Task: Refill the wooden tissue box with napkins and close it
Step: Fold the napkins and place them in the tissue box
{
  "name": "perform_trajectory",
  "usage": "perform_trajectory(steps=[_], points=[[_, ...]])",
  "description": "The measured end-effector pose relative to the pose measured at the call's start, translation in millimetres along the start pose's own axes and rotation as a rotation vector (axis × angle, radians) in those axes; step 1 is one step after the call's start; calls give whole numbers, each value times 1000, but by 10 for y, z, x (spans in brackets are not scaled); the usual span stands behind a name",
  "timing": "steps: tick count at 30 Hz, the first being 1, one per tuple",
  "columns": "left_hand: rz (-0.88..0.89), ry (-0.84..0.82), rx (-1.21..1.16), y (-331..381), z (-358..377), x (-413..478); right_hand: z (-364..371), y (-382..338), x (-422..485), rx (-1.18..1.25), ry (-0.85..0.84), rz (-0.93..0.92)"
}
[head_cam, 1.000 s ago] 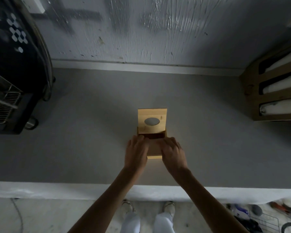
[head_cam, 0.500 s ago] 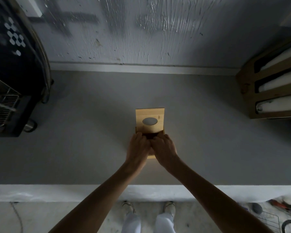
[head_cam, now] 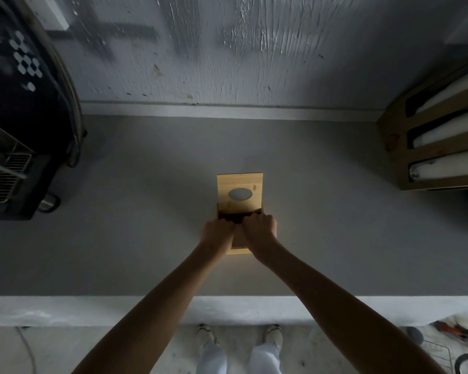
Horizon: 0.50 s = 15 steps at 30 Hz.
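Note:
The wooden tissue box [head_cam: 238, 251] stands in the middle of the grey counter. Its lid [head_cam: 240, 184], with an oval hole, is raised at the far side. A flat brown napkin stack [head_cam: 238, 238] fills the box's open top. My left hand [head_cam: 217, 233] and my right hand [head_cam: 260, 228] lie side by side on the stack. Their fingers curl down over its far edge into the dark gap under the lid. The fingertips are hidden inside the box.
A black appliance [head_cam: 19, 103] with a wire rack stands at the left. A wooden holder [head_cam: 432, 147] with white rolls stands at the right against the wall. The counter's white front edge [head_cam: 65, 309] runs below my arms, with my feet and tools on the floor.
Both hands have slid away from me along the top of the box, and their fingers now curl into the gap under the lid. The lid has stayed raised.

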<state>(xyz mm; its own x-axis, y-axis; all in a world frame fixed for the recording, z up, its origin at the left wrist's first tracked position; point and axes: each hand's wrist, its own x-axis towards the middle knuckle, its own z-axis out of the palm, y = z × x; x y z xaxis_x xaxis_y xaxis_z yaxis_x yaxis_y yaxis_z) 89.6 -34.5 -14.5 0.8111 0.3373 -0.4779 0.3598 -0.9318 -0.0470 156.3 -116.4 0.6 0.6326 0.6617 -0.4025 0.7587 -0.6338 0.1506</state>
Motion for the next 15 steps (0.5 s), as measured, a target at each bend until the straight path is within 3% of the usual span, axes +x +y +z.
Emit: perform_trajectory(steps=[5, 15], points=[[-31, -2, -107, -13, 84, 9, -12, 24, -20, -53, -40, 15], [-28, -27, -95, 11, 84, 31, -58, 35, 74, -112, -216, -36]])
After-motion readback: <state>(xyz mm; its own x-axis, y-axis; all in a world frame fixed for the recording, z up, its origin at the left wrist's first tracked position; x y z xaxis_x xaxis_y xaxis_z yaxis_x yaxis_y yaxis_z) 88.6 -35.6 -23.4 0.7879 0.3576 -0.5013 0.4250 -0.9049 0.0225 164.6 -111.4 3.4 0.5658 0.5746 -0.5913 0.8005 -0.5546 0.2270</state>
